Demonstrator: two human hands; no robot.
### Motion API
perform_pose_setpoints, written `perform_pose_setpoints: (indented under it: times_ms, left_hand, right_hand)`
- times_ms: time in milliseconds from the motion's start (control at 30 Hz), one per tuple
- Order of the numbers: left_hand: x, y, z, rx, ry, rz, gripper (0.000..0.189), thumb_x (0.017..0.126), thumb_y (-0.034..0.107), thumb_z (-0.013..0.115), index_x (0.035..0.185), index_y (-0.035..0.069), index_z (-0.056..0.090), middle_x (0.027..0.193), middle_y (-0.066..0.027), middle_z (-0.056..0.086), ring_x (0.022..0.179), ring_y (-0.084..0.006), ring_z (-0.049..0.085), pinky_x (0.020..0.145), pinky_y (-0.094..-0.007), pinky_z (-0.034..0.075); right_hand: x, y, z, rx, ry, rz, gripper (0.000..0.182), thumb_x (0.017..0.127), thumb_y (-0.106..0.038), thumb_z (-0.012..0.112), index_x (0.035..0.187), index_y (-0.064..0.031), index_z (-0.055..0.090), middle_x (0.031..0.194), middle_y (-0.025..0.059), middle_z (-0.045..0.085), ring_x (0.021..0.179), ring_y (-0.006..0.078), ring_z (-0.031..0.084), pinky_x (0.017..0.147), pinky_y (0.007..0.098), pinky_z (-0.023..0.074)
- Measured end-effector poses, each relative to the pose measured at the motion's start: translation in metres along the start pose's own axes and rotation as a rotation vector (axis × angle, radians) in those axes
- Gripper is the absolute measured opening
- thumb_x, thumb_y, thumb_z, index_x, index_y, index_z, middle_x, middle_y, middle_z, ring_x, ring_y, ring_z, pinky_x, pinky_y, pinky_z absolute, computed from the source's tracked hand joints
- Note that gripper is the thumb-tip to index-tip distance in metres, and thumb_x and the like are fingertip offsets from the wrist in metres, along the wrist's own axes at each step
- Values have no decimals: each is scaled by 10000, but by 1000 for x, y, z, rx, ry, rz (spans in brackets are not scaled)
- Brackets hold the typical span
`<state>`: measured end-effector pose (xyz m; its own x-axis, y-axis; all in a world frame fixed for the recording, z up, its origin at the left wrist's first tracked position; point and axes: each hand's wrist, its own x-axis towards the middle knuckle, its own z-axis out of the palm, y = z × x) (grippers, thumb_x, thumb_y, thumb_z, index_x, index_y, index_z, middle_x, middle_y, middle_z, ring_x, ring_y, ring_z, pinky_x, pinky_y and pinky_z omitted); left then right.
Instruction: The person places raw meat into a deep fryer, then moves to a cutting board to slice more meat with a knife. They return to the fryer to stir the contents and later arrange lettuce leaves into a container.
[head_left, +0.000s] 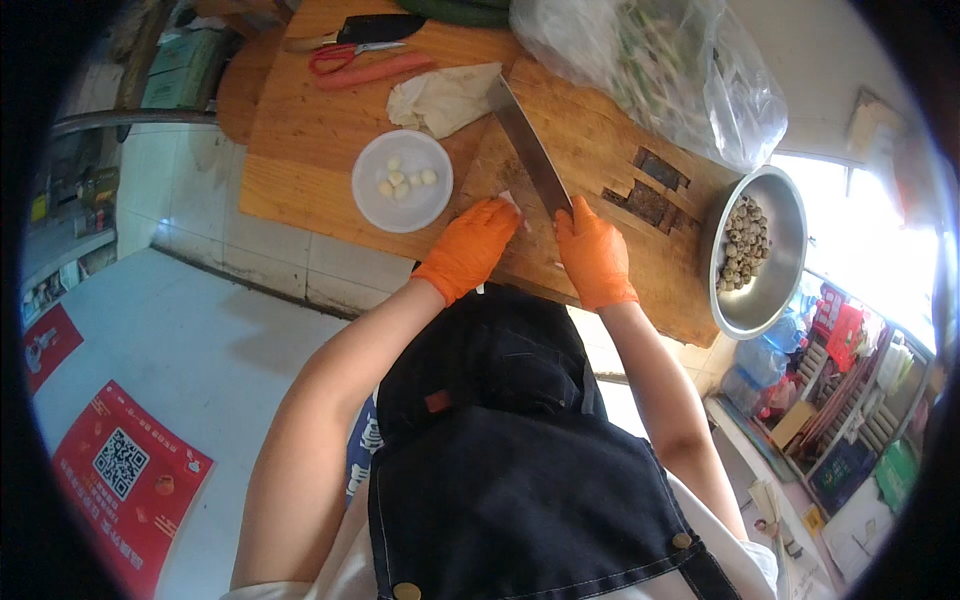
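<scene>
My left hand (477, 238), in an orange glove, bends its fingers over a small pale pinkish piece (509, 198) on the wooden cutting board (592, 142). The piece looks like garlic or its skin and is mostly hidden under the fingertips. In my right hand (596, 251), also gloved in orange, is a cleaver (529, 146), gripped at its handle end. Its long blade points away from me across the board. Left of the board stands a translucent plastic bowl (365, 196) with several peeled garlic cloves (396, 177) in it.
A crumpled whitish cloth (442, 97) lies near the blade tip. Beyond are red-handled scissors (330, 60), a pink-red strip (375, 71) and a dark-bladed knife (379, 30). A plastic bag of greens (645, 67) sits at the back. A steel basin (772, 292) holds small brownish pieces (742, 244).
</scene>
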<state>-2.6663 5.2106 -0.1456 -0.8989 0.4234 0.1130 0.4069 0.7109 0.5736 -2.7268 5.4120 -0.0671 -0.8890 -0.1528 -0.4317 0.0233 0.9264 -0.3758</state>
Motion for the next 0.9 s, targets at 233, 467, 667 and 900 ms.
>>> perform_pose_setpoints:
  times_ms: [233,467,667,900]
  left_hand:
    - [-28,16,-17,106,-156,-120,472,888,108,628,1350,11,616,1359,-160,602,1267,-339,544,1124,-460,427]
    - [-18,0,4,117,-31,-69,429,907,97,587,1326,19,630,1317,-145,622,1231,-347,560,1077,-447,458]
    - [5,-14,9,69,-81,-30,350,909,84,557,1237,9,652,1243,-157,648,1196,-353,582,1028,-441,499]
    - [7,-20,14,21,-120,-33,303,905,71,554,1180,19,667,1194,-169,655,1157,-366,593,1005,-449,511]
  right_hand:
    - [-40,1,11,21,74,-114,317,1026,-337,574,1231,-106,645,845,247,713,794,479,689,690,569,541]
    - [-37,-4,21,-51,39,-95,183,1012,-295,571,968,-117,573,734,234,682,706,471,682,648,601,531]
    - [-39,0,31,-124,30,-134,150,998,-256,575,997,-111,540,726,231,690,670,459,690,586,587,542]
    - [-29,-10,20,-77,-125,-20,220,1015,-277,558,1133,-92,544,861,257,713,806,501,687,716,600,547]
